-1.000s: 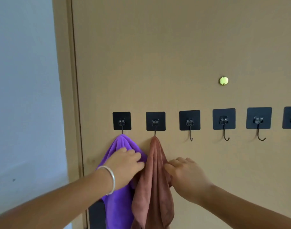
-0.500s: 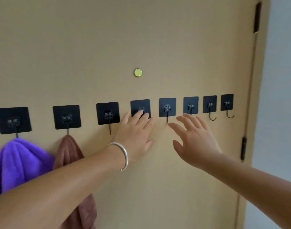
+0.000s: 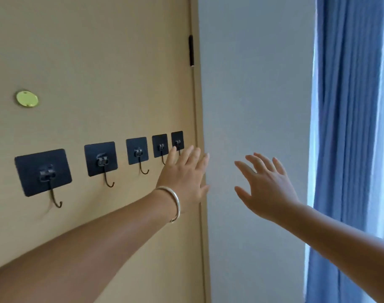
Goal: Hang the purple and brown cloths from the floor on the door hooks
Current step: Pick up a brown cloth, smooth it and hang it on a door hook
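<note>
Beige door [image 3: 103,62] is seen at the left, with a row of black adhesive hooks [image 3: 100,159] on it, all bare in this view; the purple and brown cloths are not visible here, so their place cannot be told. No hanging is judged to be in hand now. To do the step well, each cloth should be checked to sit deep on its hook. The left hand [image 3: 184,173] is spread flat near the door edge, grip wide, holding nothing. The right hand [image 3: 267,189] is also wide and empty, before the grey wall [image 3: 252,84].
</note>
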Demonstrator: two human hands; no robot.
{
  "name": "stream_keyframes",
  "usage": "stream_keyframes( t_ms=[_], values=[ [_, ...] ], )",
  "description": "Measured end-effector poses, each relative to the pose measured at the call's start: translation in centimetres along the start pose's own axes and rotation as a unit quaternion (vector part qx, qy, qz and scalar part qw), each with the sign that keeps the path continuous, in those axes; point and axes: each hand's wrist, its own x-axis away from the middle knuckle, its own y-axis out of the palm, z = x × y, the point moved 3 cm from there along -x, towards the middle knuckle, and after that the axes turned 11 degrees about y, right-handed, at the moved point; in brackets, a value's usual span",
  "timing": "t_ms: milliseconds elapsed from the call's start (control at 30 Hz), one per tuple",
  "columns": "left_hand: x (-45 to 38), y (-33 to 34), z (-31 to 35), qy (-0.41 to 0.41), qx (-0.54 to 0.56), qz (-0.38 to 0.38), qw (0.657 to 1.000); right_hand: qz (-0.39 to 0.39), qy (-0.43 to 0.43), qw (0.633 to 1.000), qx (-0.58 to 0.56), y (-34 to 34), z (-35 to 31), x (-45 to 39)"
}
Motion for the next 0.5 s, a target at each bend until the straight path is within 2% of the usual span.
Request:
stream_keyframes(
  t_ms=[233,500],
  values=[
    [-4.9,0.0,7.0,0.089,0.128,0.053,0.986,-0.015,0.143,0.982,0.12,-5.6,8.1,6.1],
    [-7.2,-5.4,21.1,0.208,0.266,0.11,0.935,-0.042,0.283,0.92,0.267,-15.9,16.4,17.9]
  ],
)
